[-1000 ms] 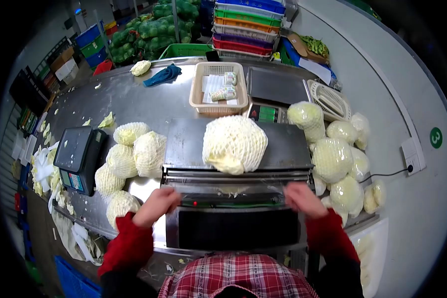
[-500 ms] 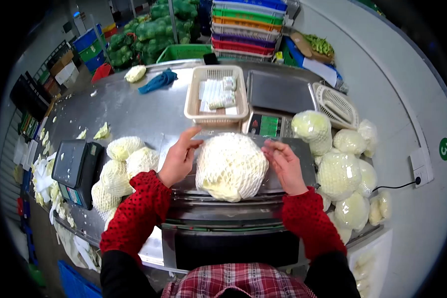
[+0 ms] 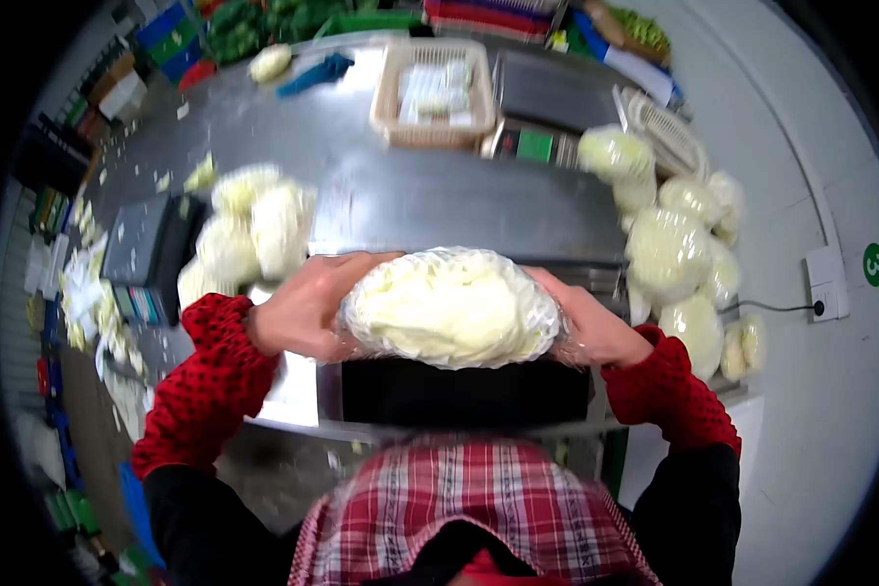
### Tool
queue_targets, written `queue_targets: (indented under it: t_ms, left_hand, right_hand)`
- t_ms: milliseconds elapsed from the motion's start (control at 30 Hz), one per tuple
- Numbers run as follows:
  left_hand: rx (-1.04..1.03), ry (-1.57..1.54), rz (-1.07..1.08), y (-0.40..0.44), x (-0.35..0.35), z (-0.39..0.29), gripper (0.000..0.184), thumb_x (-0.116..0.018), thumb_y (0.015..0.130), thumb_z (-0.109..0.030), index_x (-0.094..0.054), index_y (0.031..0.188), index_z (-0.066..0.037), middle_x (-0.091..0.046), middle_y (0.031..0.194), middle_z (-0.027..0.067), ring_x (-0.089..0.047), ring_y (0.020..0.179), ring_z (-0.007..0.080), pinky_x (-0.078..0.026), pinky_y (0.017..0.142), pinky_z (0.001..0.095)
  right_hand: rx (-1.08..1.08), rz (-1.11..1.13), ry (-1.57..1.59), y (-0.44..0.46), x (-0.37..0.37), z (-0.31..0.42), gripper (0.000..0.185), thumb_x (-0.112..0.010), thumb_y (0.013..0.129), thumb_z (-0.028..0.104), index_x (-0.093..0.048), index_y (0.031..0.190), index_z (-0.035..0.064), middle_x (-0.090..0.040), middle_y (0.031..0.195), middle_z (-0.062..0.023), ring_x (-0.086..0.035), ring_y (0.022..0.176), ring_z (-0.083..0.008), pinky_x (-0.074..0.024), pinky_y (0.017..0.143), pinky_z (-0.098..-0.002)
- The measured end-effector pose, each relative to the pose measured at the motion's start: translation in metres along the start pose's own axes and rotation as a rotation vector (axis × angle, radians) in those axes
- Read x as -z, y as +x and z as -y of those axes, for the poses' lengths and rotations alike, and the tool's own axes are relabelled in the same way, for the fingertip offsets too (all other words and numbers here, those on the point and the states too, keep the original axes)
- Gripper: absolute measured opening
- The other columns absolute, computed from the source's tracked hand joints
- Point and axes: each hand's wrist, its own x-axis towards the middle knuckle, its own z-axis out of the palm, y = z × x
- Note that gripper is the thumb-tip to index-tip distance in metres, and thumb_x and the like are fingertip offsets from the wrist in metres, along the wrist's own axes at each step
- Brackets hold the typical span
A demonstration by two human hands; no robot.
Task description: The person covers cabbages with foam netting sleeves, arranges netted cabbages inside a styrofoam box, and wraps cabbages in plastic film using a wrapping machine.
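Observation:
A pale cabbage (image 3: 454, 308) in white foam netting, with shiny clear film around it, is held up in front of me above the near edge of the steel bench. My left hand (image 3: 313, 305) is closed on its left end, and my right hand (image 3: 593, 322) grips the right end. The fingertips of both hands are partly hidden by the cabbage and film. Behind it lies the bare steel wrapping surface (image 3: 459, 200). The picture is somewhat blurred by motion.
Netted cabbages (image 3: 227, 244) sit to the left beside a black scale (image 3: 146, 244). Film-wrapped cabbages (image 3: 669, 249) are piled at right. Behind stand a beige basket (image 3: 391, 122) and a scale with a green display (image 3: 534, 145). Leaf scraps (image 3: 86, 293) lie far left.
Both hands, formerly apart on either side of the cabbage, have closed on its ends. The cabbage has been lifted off the bench toward me and turned. The camera has tilted down.

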Motion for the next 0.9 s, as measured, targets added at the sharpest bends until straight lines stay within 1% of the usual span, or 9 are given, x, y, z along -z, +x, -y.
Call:
queue_targets:
  t_ms: [100,167,267,367,500,567,700,767,900]
  left_hand:
    - [0.201,-0.504,0.029,-0.062,-0.070,-0.007,0.074,-0.083,0.070,-0.019,-0.048,0.130,0.005,-0.062,0.120,0.0186,-0.064,0.105,0.0264,-0.049,0.093,0.0347]
    - [0.454,-0.986,-0.009,-0.104,-0.123,0.011,0.064,-0.069,0.084,-0.028,-0.045,0.132,0.006,-0.060,0.121,0.0201,-0.063,0.106,0.0294,-0.050,0.092,0.0392]
    - [0.653,-1.764,-0.236,-0.148,-0.166,0.017,0.063,-0.035,0.100,-0.046,-0.038,0.136,0.005,-0.058,0.119,0.0237,-0.062,0.103,0.0321,-0.054,0.086,0.0459]
    - [0.569,-1.301,-0.589,-0.153,-0.175,-0.017,0.055,-0.039,0.101,-0.038,-0.043,0.132,0.007,-0.057,0.121,0.0239,-0.064,0.100,0.0300,-0.055,0.081,0.0402]
    - [0.750,-0.797,-0.909,-0.157,-0.183,-0.028,0.038,-0.041,0.103,-0.026,-0.060,0.085,0.001,-0.062,0.070,0.0130,-0.062,0.055,0.0192,-0.052,0.051,0.0292]
    - [0.887,-0.789,-1.107,-0.151,-0.151,-0.057,0.046,-0.038,0.103,-0.035,-0.048,0.068,-0.007,-0.050,0.050,0.0047,-0.049,0.037,0.0149,-0.041,0.036,0.0273]
    - [1.166,-1.102,-0.843,-0.223,-0.168,-0.052,0.044,-0.042,0.101,-0.037,-0.045,0.067,-0.009,-0.039,0.046,0.0006,-0.043,0.034,0.0129,-0.032,0.029,0.0255]
    - [1.419,-1.284,-0.635,-0.229,-0.221,-0.005,0.032,-0.050,0.098,-0.031,-0.054,0.076,-0.007,-0.042,0.054,-0.0014,-0.038,0.036,0.0090,-0.028,0.032,0.0235]
    - [1.075,-1.163,-0.300,-0.167,-0.282,0.022,0.027,-0.050,0.097,-0.030,-0.054,0.092,-0.003,-0.047,0.077,0.0066,-0.044,0.061,0.0157,-0.034,0.052,0.0279]
  right_hand:
    - [-0.063,0.182,0.170,-0.048,-0.055,-0.026,0.072,-0.072,0.086,0.025,-0.034,0.143,0.0027,-0.061,0.119,-0.0148,-0.060,0.108,-0.0252,-0.0468,0.095,-0.0356]
    - [-0.572,0.206,0.640,-0.071,-0.071,-0.032,0.062,-0.059,0.095,0.026,-0.031,0.145,0.0034,-0.062,0.114,-0.0167,-0.064,0.098,-0.0236,-0.0529,0.085,-0.0345]
    - [-0.561,-0.128,0.885,-0.109,-0.106,-0.047,0.053,-0.043,0.102,0.028,-0.028,0.146,0.0033,-0.062,0.109,-0.0187,-0.067,0.088,-0.0218,-0.0556,0.076,-0.0314]
    - [-0.294,-0.530,0.498,-0.112,-0.143,-0.040,0.039,-0.046,0.099,0.013,-0.043,0.136,0.0015,-0.064,0.091,-0.0130,-0.064,0.074,-0.0160,-0.0522,0.065,-0.0273]
    - [-0.221,-0.818,-0.092,-0.076,-0.151,-0.054,0.017,-0.048,0.097,0.008,-0.058,0.086,0.0010,-0.055,0.065,-0.0007,-0.049,0.056,-0.0055,-0.0380,0.050,-0.0222]
    - [-0.298,-0.857,0.273,-0.075,-0.127,-0.045,0.033,-0.047,0.101,0.021,-0.052,0.074,0.0033,-0.044,0.059,0.0033,-0.038,0.053,-0.0026,-0.0300,0.047,-0.0215]
    - [-0.692,-0.539,0.439,-0.142,-0.147,-0.044,0.034,-0.047,0.101,0.023,-0.053,0.072,0.0075,-0.046,0.056,0.0045,-0.037,0.043,-0.0018,-0.0259,0.038,-0.0194]
    - [-0.864,-0.433,0.730,-0.153,-0.180,-0.071,0.032,-0.050,0.100,0.025,-0.060,0.079,0.0023,-0.052,0.059,0.0008,-0.045,0.051,-0.0056,-0.0360,0.047,-0.0230]
    - [-0.738,-0.289,0.551,-0.108,-0.262,-0.119,0.028,-0.048,0.100,0.026,-0.064,0.098,0.0027,-0.064,0.082,-0.0072,-0.059,0.068,-0.0143,-0.0466,0.062,-0.0279]
